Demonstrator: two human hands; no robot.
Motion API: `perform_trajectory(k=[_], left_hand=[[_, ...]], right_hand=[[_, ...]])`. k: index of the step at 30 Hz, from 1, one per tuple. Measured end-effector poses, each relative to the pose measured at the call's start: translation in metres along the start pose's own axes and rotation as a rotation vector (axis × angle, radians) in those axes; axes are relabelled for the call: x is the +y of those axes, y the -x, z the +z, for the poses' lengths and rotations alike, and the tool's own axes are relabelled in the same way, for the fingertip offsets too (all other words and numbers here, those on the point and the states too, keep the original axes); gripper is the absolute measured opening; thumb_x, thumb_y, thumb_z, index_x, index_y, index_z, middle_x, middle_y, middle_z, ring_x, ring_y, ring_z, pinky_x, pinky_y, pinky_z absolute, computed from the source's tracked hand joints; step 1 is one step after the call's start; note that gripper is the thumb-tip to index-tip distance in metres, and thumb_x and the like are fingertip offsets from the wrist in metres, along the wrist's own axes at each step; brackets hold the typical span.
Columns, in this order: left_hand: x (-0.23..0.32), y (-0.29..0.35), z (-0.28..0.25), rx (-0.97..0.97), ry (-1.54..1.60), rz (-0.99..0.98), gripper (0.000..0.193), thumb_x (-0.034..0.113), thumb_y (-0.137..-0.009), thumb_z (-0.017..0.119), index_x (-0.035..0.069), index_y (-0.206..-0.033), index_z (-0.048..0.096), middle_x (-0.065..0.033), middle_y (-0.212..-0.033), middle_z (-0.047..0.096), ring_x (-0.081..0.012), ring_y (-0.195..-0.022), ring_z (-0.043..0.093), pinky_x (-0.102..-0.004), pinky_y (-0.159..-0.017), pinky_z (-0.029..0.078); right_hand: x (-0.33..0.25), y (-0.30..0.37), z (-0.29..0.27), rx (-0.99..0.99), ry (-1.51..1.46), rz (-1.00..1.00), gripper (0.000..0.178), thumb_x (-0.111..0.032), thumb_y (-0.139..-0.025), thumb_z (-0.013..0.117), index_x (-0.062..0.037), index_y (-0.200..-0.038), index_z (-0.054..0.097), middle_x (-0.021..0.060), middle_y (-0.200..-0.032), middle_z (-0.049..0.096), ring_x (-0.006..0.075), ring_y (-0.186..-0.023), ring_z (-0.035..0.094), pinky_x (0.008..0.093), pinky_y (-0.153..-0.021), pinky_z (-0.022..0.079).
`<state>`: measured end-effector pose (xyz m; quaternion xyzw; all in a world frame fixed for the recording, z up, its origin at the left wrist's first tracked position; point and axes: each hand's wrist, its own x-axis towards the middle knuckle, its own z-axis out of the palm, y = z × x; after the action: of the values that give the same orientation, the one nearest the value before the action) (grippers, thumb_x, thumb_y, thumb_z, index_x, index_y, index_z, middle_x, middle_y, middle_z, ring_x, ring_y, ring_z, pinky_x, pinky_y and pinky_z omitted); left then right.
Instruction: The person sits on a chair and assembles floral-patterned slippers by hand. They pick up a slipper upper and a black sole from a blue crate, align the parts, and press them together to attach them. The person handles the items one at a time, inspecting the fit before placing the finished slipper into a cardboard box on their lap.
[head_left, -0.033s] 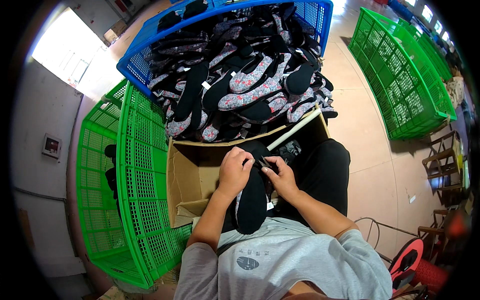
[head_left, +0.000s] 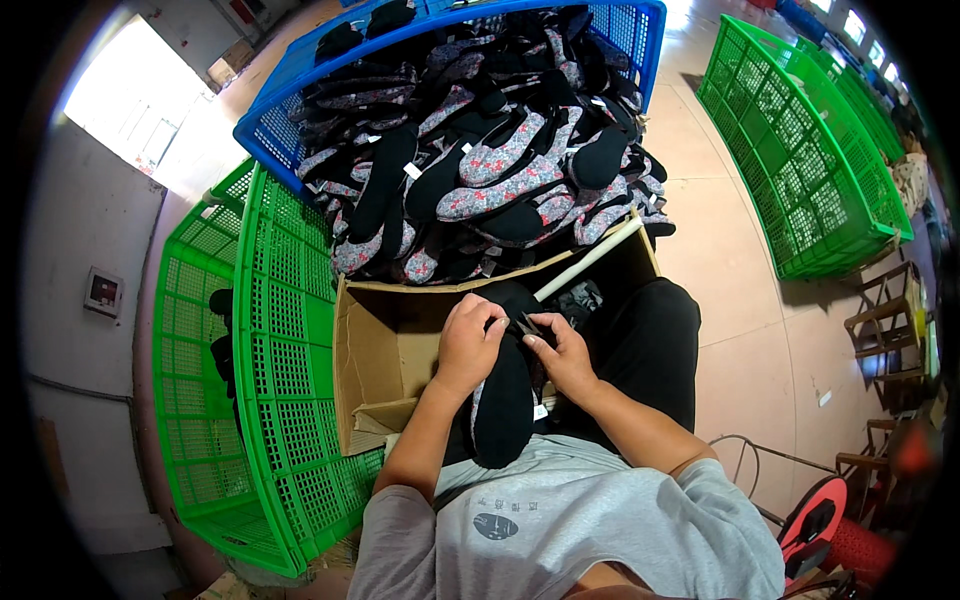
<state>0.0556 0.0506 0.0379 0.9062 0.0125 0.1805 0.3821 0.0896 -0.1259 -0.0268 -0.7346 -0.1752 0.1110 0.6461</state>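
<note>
A slipper (head_left: 502,410) with a flat black sole lies over my lap, its long end toward me and a small white tag at its edge. My left hand (head_left: 470,342) is closed on the slipper's far part, with thumb and forefinger pinched together. Close beside it, my right hand (head_left: 564,354) grips a small pair of dark, pointed thread snips (head_left: 526,325). The blades reach toward the left fingertips over the black fabric. Whether a thread lies between the left fingers is too small to tell.
An open cardboard box (head_left: 370,345) stands before my lap, a pale rod (head_left: 590,258) across it. Beyond, a blue crate (head_left: 262,135) overflows with black and floral slippers (head_left: 505,160). Green crates (head_left: 290,400) flank my left; another green crate (head_left: 790,150) stands far right.
</note>
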Motion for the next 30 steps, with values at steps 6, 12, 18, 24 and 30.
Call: perform_trajectory(k=[6,12,18,24,30], left_hand=[[-0.006,-0.002,0.000,-0.123,0.390,-0.311,0.006,0.004,-0.088,0.067,-0.002,-0.090,0.064,-0.0041,-0.090,0.058,-0.0123,-0.084,0.057,-0.0252,-0.076,0.045],[-0.014,-0.005,0.003,-0.150,0.450,-0.388,0.007,0.004,-0.089,0.067,-0.003,-0.090,0.065,-0.0024,-0.093,0.059,-0.0093,-0.084,0.056,-0.0237,-0.077,0.045],[-0.017,-0.005,0.006,-0.157,0.469,-0.387,0.008,0.005,-0.089,0.067,-0.003,-0.091,0.065,-0.0032,-0.093,0.058,-0.0104,-0.085,0.056,-0.0245,-0.078,0.045],[-0.015,-0.006,0.008,-0.154,0.450,-0.371,0.008,0.005,-0.089,0.067,-0.003,-0.090,0.065,-0.0039,-0.094,0.059,-0.0116,-0.085,0.057,-0.0249,-0.078,0.045],[-0.015,-0.007,0.009,-0.158,0.450,-0.387,0.008,0.005,-0.088,0.067,-0.003,-0.090,0.065,-0.0032,-0.092,0.059,-0.0110,-0.084,0.056,-0.0250,-0.077,0.046]], right_hand=[[0.007,-0.004,-0.005,-0.052,0.002,-0.047,0.026,-0.017,-0.093,0.066,-0.0038,-0.115,0.064,0.0137,-0.104,0.069,0.0269,-0.096,0.068,0.0329,-0.084,0.051],[-0.008,-0.003,-0.009,-0.098,0.166,-0.124,0.025,-0.019,-0.094,0.066,-0.0075,-0.116,0.065,0.0143,-0.101,0.069,0.0295,-0.093,0.068,0.0345,-0.080,0.052],[-0.012,-0.006,-0.012,-0.132,0.224,-0.132,0.026,-0.020,-0.093,0.067,-0.0086,-0.116,0.065,0.0145,-0.099,0.069,0.0320,-0.089,0.067,0.0371,-0.077,0.052],[-0.014,-0.009,-0.014,-0.158,0.243,-0.128,0.025,-0.020,-0.093,0.066,-0.0084,-0.115,0.065,0.0150,-0.099,0.070,0.0328,-0.089,0.067,0.0376,-0.075,0.052],[-0.019,-0.009,-0.014,-0.169,0.241,-0.094,0.024,-0.021,-0.093,0.066,-0.0093,-0.114,0.066,0.0149,-0.099,0.070,0.0337,-0.088,0.067,0.0387,-0.074,0.052]])
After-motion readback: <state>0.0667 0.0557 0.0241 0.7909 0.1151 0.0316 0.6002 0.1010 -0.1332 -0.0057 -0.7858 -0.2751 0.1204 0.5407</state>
